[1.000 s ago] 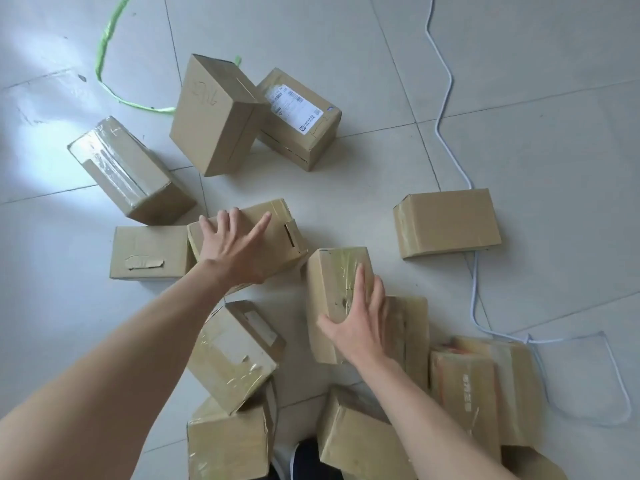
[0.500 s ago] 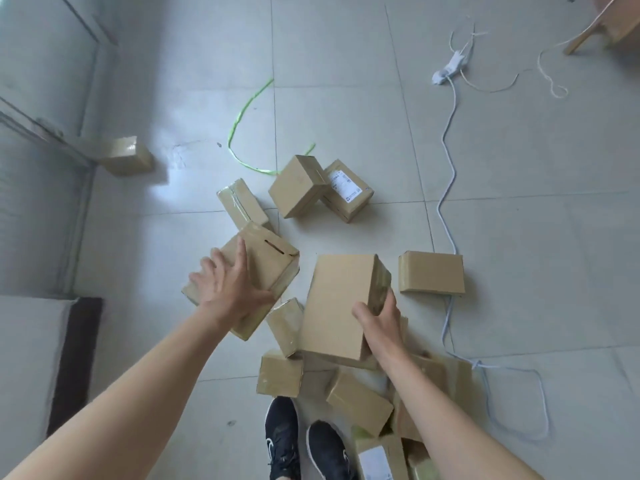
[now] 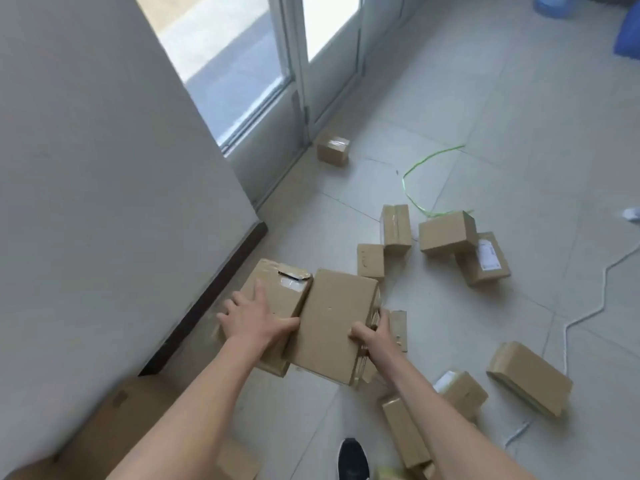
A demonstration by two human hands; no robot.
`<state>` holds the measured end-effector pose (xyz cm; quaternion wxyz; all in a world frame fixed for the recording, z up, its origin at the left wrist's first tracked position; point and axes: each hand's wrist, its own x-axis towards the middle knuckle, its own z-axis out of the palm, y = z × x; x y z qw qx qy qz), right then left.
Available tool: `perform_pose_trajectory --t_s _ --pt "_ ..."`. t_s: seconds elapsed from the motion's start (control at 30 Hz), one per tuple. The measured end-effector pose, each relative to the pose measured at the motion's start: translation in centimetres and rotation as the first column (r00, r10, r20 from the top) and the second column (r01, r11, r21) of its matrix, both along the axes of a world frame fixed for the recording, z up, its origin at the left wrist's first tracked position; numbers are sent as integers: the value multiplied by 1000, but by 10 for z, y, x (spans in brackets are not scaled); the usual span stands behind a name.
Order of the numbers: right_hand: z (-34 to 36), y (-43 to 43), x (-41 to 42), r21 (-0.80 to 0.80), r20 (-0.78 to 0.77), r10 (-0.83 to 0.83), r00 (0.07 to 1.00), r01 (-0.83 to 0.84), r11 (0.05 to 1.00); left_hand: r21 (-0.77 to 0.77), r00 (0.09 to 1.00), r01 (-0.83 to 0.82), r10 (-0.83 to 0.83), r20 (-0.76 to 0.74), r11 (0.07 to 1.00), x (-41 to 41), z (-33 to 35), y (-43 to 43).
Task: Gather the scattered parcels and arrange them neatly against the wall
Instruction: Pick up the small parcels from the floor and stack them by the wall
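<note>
Parcels (image 3: 446,233) scattered, tiled floor (image 3: 485,133); left fingers (image 3: 259,292) flat on taped parcel (image 3: 284,289), right fingers (image 3: 382,320) gripping plain parcel (image 3: 332,317), beside wall (image 3: 104,168).

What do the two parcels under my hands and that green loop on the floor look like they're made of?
Taped parcel under the left hand: matte brown cardboard, with shiny clear tape bands. Plain parcel gripped by the right hand: the same matte brown cardboard, bare face. Green loop: thin bright strip, probably plastic strapping; too thin to confirm.
</note>
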<state>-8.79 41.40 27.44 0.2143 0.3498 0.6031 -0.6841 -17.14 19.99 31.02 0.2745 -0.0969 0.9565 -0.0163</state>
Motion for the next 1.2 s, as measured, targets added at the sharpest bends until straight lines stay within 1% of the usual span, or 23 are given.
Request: perform_pose_trajectory --t_s 0.1,0.17,0.3,0.37,0.43,0.53,0.63,0.67,0.73,0.83,0.93,1.0,1.1,1.17,1.2 --pt "-1 -75 -2 -31 5 206 979 -206 978 -14 980 -198 198 -3 980 37 -3 -88" --pt "-3 -133 -1 -85 2 332 943 -331 940 -21 940 -340 340 -1 940 71 -5 -151" --pt "-13 -260 22 -132 -6 559 829 -554 822 2 805 -593 593 26 805 154 -19 -274" --pt "-18 -323 39 -139 -12 651 759 -646 751 32 723 -691 690 43 722 198 -29 -331" --pt "-26 -380 59 -137 6 707 707 -700 701 60 648 -761 758 73 646 240 -42 -382" --pt "-43 -450 87 -107 73 789 610 -781 615 81 572 -820 809 132 567 295 -65 -440" --pt "-70 -503 102 -80 113 842 527 -840 536 107 502 -864 853 142 491 329 -93 -480" --pt "-76 -511 101 -70 124 853 507 -853 517 111 495 -868 856 146 483 332 -101 -486" --pt "-93 -532 100 -48 150 873 464 -878 475 122 453 -891 878 157 438 341 -121 -500" --pt "-118 -548 85 -36 178 884 433 -895 446 139 406 -912 899 162 386 336 -148 -506" --pt "-138 -562 56 -47 177 895 409 -905 423 147 358 -930 922 150 337 315 -172 -507" --pt "-153 -572 33 -71 165 915 368 -921 383 134 314 -945 941 129 298 298 -187 -507" --pt "-185 -586 -1 -99 139 948 287 -948 302 114 279 -955 960 13 275 273 -212 -511" --pt "-210 -603 -15 -46 134 966 222 -972 230 129 230 -963 972 -52 235 260 -232 -521" --pt "-224 -613 -19 17 131 969 209 -978 208 149 208 -965 975 -76 217 255 -242 -527"
